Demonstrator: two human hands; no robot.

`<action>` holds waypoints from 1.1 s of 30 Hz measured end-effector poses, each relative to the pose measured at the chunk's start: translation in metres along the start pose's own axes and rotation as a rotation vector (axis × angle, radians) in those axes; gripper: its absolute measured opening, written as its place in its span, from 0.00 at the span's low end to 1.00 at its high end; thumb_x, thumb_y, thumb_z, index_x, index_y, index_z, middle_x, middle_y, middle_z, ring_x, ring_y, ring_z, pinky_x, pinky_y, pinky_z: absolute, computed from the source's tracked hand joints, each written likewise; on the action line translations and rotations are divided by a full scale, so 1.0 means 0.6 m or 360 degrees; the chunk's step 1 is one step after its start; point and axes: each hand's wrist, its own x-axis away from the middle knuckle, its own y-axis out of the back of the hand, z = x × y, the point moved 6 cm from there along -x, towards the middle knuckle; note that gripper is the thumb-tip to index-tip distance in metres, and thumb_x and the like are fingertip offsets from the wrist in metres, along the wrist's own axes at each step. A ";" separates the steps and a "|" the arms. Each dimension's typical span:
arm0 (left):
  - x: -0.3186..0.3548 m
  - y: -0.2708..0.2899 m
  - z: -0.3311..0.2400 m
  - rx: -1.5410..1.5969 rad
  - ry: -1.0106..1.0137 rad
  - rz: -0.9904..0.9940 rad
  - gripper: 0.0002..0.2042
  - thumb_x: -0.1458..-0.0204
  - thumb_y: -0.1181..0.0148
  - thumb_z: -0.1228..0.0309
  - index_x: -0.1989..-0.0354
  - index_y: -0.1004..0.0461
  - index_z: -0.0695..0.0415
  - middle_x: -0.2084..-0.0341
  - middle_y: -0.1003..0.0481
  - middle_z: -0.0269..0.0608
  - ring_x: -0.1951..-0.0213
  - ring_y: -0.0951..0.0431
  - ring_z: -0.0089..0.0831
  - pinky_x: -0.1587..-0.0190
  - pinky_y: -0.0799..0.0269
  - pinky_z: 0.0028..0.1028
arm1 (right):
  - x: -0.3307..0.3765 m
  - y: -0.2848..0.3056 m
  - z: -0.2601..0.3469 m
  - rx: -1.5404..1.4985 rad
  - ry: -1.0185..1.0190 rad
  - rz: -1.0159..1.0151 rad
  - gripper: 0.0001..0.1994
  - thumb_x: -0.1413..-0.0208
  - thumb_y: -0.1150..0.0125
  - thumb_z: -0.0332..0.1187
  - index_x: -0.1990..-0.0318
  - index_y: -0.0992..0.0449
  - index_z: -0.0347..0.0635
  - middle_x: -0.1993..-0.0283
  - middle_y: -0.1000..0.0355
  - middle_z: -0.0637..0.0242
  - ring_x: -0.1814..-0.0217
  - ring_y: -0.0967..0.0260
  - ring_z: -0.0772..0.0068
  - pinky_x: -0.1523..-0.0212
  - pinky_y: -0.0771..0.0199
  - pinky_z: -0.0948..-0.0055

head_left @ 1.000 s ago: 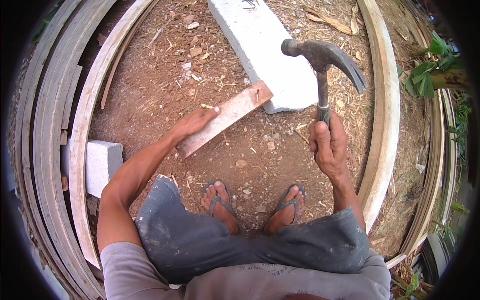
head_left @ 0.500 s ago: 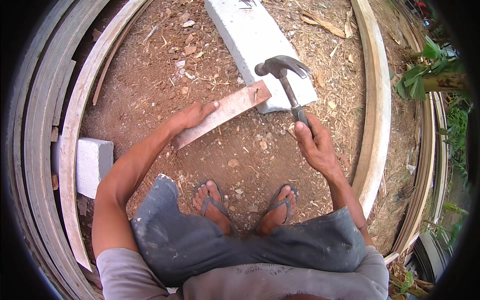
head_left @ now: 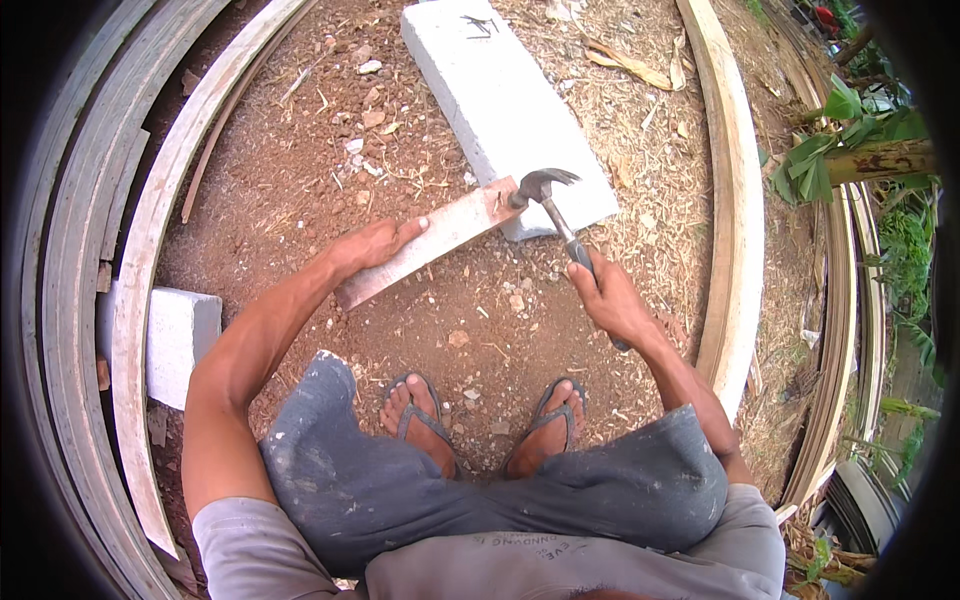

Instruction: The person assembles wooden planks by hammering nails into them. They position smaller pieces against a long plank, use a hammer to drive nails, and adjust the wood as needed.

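My left hand (head_left: 375, 245) grips a short, flat wooden board (head_left: 440, 242) near its near end, thumb on top. The board's far end rests on the edge of a white block (head_left: 520, 110). A small nail (head_left: 500, 198) shows at that end, seemingly tilted. My right hand (head_left: 610, 300) is wrapped round the dark handle of a claw hammer (head_left: 541, 187). The hammer's striking face is right beside the nail, at the board's end; whether it touches is unclear. Several loose nails (head_left: 481, 25) lie on the block's far part.
Long planks (head_left: 85, 240) lie along the left, and a thick timber (head_left: 735, 200) runs down the right. Another white block (head_left: 180, 345) sits under a left plank. My sandalled feet (head_left: 420, 420) stand on dirt scattered with wood chips. Green plants (head_left: 835, 150) grow at far right.
The hammer has come down and left, from above the block to beside the nail. My right hand moved with it. My left hand still holds the board, which shifted only slightly in view.
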 end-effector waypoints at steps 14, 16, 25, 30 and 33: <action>-0.009 0.000 0.000 0.0019 0.0156 0.0359 0.38 0.39 0.68 0.36 0.48 0.24 0.58 0.69 0.21 0.51 0.69 0.19 0.40 0.57 0.24 0.50 | 0.161 0.233 0.131 -0.1750 0.2229 -0.0925 0.18 0.31 0.57 0.51 0.58 0.36 0.43 0.75 0.40 0.71 0.76 0.42 0.76 0.76 0.33 0.70; -0.009 0.006 -0.004 -0.0034 0.0171 0.0381 0.35 0.38 0.67 0.38 0.44 0.26 0.55 0.69 0.21 0.50 0.69 0.19 0.40 0.58 0.23 0.49 | 0.095 0.134 0.125 -0.0473 0.1715 -0.1004 0.12 0.31 0.55 0.42 0.60 0.36 0.42 0.76 0.36 0.72 0.79 0.40 0.74 0.82 0.36 0.71; -0.001 0.018 -0.018 -0.0040 0.0194 0.0344 0.37 0.39 0.65 0.36 0.47 0.26 0.59 0.63 0.23 0.56 0.62 0.20 0.45 0.53 0.25 0.50 | 0.069 0.095 0.094 -0.0445 0.0998 -0.0509 0.22 0.32 0.54 0.50 0.59 0.29 0.36 0.77 0.33 0.69 0.77 0.34 0.77 0.77 0.35 0.73; -0.012 0.012 -0.007 -0.0048 0.0156 0.0325 0.37 0.39 0.66 0.36 0.52 0.23 0.60 0.68 0.22 0.53 0.67 0.19 0.43 0.57 0.24 0.49 | 0.180 0.235 0.159 -0.1638 0.2358 -0.0711 0.24 0.33 0.59 0.58 0.51 0.33 0.46 0.69 0.38 0.68 0.74 0.38 0.75 0.69 0.27 0.67; -0.008 0.009 -0.012 0.0025 0.0134 0.0408 0.36 0.38 0.66 0.38 0.53 0.21 0.58 0.73 0.21 0.48 0.72 0.19 0.41 0.57 0.24 0.51 | 0.146 0.187 0.131 -0.1438 0.2451 -0.0782 0.20 0.32 0.63 0.57 0.51 0.36 0.51 0.70 0.36 0.71 0.76 0.40 0.78 0.76 0.28 0.69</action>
